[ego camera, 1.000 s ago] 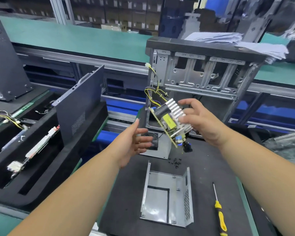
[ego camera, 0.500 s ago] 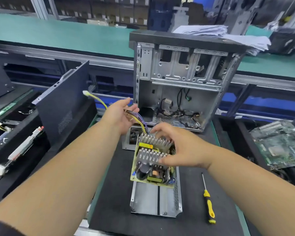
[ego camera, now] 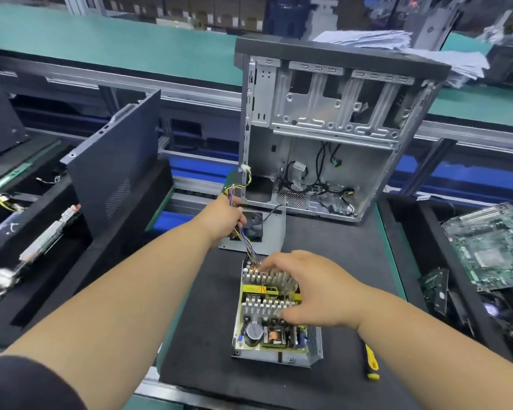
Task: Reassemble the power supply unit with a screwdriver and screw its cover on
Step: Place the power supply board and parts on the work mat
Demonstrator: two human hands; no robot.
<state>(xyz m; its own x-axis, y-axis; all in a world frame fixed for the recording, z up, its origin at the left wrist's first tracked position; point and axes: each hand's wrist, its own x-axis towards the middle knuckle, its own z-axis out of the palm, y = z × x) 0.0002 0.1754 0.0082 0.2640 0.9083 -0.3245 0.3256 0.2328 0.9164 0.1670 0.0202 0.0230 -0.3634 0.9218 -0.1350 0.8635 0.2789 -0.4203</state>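
Note:
The yellow power supply board (ego camera: 268,329), with finned heatsinks and a coil, lies inside its open metal housing (ego camera: 279,358) on the black mat. My right hand (ego camera: 311,291) rests on top of the heatsinks, fingers spread over the board's far half. My left hand (ego camera: 224,218) grips the board's bundle of coloured wires (ego camera: 248,244) and holds it up and away, the white connector (ego camera: 245,168) sticking out above my fist. The cover part with the black fan (ego camera: 253,227) stands behind the housing. A yellow-handled screwdriver (ego camera: 371,362) lies to the right, partly under my forearm.
An open computer case (ego camera: 332,128) stands upright at the back of the mat. A dark side panel (ego camera: 113,161) leans at the left beside black foam trays (ego camera: 42,261) with parts. A green motherboard (ego camera: 492,247) lies at the right.
The board has gone from held in the air to lowered fully into the housing. My left hand closed around the wires and drew them back toward the fan cover.

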